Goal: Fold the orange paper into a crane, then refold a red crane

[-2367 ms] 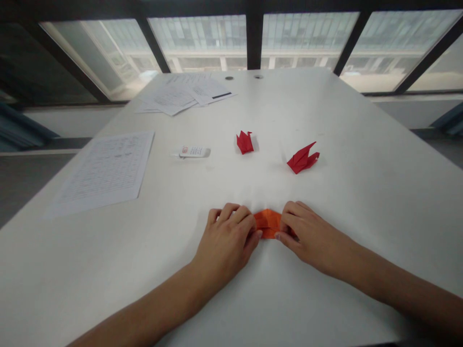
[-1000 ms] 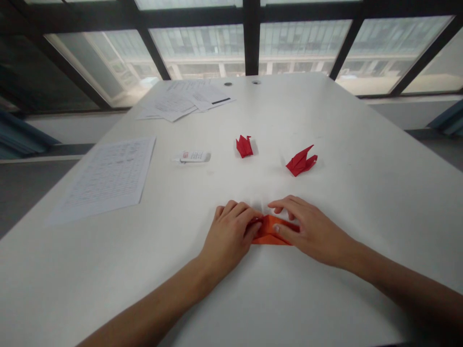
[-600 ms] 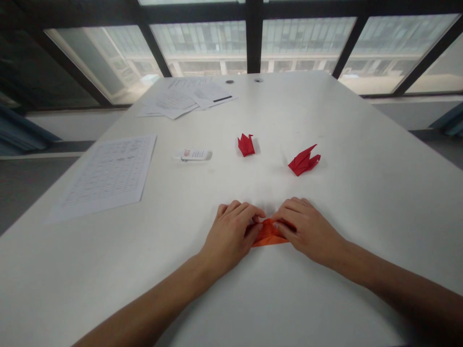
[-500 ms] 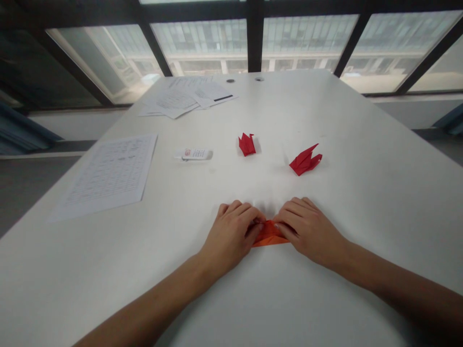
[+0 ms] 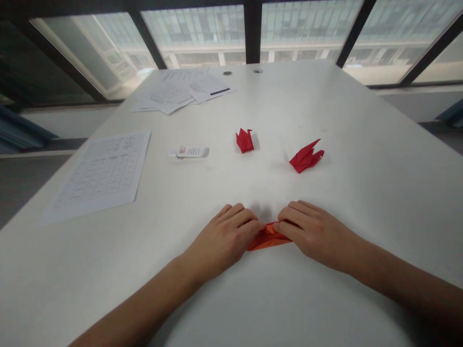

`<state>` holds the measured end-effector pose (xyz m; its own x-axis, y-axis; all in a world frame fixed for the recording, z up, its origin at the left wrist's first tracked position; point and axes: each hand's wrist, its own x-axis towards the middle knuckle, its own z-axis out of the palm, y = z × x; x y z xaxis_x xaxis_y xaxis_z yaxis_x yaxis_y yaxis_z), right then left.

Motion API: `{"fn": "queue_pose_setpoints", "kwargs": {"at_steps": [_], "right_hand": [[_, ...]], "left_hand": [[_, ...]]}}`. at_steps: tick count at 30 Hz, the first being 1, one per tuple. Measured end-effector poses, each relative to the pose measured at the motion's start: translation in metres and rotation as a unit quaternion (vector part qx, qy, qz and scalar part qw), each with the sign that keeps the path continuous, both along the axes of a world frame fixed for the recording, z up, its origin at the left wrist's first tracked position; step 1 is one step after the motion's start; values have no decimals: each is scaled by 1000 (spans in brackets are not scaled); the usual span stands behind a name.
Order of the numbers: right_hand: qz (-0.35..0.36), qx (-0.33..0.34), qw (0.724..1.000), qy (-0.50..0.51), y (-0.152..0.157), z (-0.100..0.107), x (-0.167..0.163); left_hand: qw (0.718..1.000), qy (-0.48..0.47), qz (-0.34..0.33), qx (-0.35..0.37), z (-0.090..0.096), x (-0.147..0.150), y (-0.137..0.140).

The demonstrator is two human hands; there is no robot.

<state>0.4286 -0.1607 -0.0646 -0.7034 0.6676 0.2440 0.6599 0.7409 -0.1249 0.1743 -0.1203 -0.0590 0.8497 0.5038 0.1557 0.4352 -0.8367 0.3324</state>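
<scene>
Seemingly shaping a fold: best to work low against the broad, smooth white table (image 5: 253,299), press evenly from both sides, and line up edges before sharpening any crease. Curled nearly closed with the bare left hand (image 5: 231,236) at nine o'clock and the bare right hand (image 5: 311,229) at three, grasping opposite ends of the narrow, folded orange paper (image 5: 269,241), set at seven o'clock from the larger angular red paper crane (image 5: 303,159). Cannot tell the exact hold underneath.

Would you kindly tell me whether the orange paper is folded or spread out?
Folded: the orange paper shows as a narrow, creased strip between the left hand and right hand.
</scene>
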Motion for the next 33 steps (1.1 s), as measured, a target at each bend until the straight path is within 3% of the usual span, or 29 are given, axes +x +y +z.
{"fn": "queue_pose_setpoints", "kwargs": {"at_steps": [8,17,33], "right_hand": [[-4,-29,1000,3,2,1,2],[2,-3,1000,4,6,-1,3],[47,-7,998,-42,11,14,15]], "left_hand": [[1000,13,-1,14,2,0,-2],[996,64,-29,55,5,0,-3],[996,85,-26,33,5,1,-4]]}}
